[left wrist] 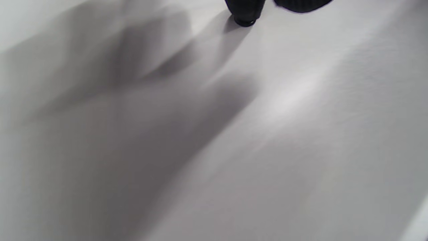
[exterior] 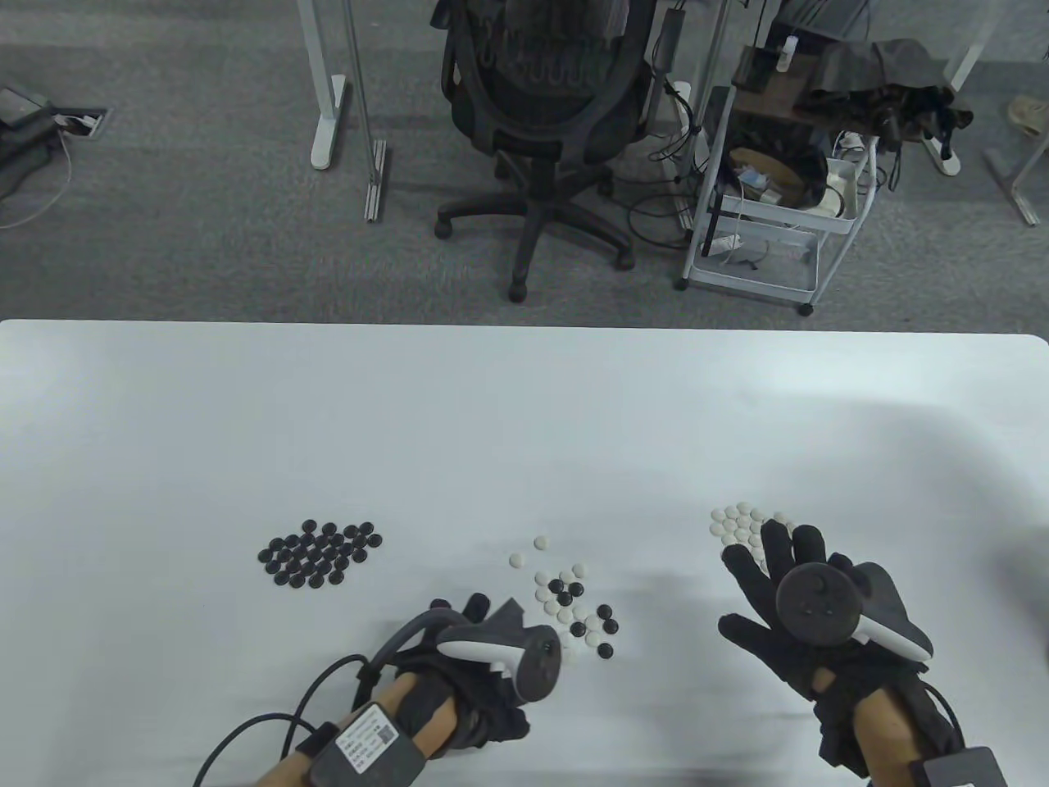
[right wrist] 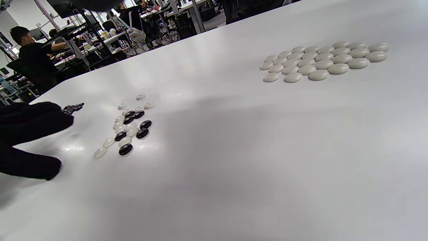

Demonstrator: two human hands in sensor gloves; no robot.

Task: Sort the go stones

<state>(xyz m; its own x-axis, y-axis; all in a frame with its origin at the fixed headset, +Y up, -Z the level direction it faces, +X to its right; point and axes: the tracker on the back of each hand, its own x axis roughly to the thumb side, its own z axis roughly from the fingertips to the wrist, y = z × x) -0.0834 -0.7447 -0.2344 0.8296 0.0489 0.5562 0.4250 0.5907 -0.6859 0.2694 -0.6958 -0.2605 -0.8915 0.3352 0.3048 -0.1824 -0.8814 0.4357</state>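
Sorted black stones (exterior: pixel 320 553) lie in a cluster at the left, and sorted white stones (exterior: pixel 742 523) (right wrist: pixel 321 60) in a cluster at the right. Between them sits a mixed pile (exterior: pixel 569 602) (right wrist: pixel 128 129) of black and white stones. My left hand (exterior: pixel 483 613) (right wrist: pixel 33 134) is just left of the mixed pile. In the left wrist view one fingertip (left wrist: pixel 245 8) presses on a single black stone (left wrist: pixel 244 22) lying on the table. My right hand (exterior: pixel 774 551) hovers flat with spread fingers over the near edge of the white cluster, holding nothing.
The white table (exterior: pixel 492 426) extends far beyond the stones. An office chair (exterior: pixel 541 123) and a wire cart (exterior: pixel 778 213) stand on the floor past the far edge. People sit at desks (right wrist: pixel 33 53) in the background.
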